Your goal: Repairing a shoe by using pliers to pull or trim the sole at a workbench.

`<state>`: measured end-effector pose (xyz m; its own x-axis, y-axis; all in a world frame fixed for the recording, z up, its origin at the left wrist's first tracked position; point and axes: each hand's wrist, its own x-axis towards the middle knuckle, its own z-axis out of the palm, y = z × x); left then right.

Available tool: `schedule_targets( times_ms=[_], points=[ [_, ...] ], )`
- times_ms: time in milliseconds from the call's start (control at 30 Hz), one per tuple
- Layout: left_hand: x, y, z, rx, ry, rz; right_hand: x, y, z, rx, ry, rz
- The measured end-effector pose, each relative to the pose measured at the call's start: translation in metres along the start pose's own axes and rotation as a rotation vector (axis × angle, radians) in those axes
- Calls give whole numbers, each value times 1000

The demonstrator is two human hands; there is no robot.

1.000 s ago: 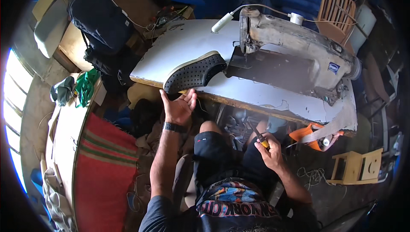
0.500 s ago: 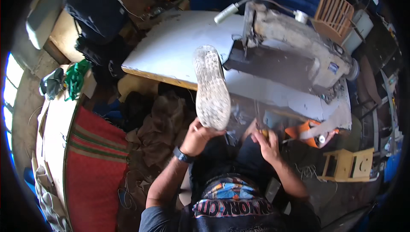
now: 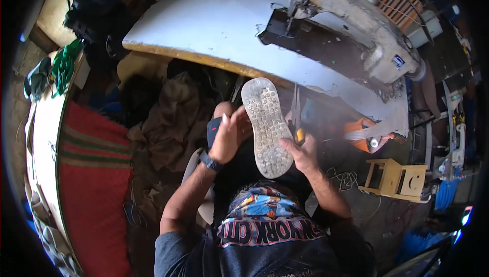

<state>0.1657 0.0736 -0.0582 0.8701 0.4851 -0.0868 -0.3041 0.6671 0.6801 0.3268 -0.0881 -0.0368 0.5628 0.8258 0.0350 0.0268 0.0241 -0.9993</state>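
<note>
The left hand (image 3: 228,137) holds one shoe (image 3: 266,126) by its side, turned so the bumpy pale sole faces up where it is easy to see. The shoe sits over the lap, just below the table edge. The right hand (image 3: 301,153) touches the other side of the sole and grips one small yellow-handled tool (image 3: 297,124). Farther out, one white table (image 3: 204,27) carries one big sewing machine (image 3: 356,27). One small wooden stool (image 3: 395,177) stands to the right.
</note>
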Motion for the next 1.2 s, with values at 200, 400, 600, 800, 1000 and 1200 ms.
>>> schedule_targets(
  times_ms=[200, 400, 600, 800, 1000, 1200],
  points=[
    [12, -17, -39, -236, 156, 62, -22, 7, 37, -71, -206, 145],
    [6, -8, -27, -312, 189, -91, -26, 6, 29, -293, -238, 88],
    [10, -17, -25, -370, 198, -207, -6, -19, -15, -933, -229, -407],
    [13, -6, -31, -328, 54, -209, 15, -52, -31, -362, -718, 405],
    [11, -10, -31, -167, -111, -457, 25, -39, -48, -100, -950, 776],
    [6, -9, -12, 96, -124, -497, 27, -52, -60, -196, -932, 812]
  ],
)
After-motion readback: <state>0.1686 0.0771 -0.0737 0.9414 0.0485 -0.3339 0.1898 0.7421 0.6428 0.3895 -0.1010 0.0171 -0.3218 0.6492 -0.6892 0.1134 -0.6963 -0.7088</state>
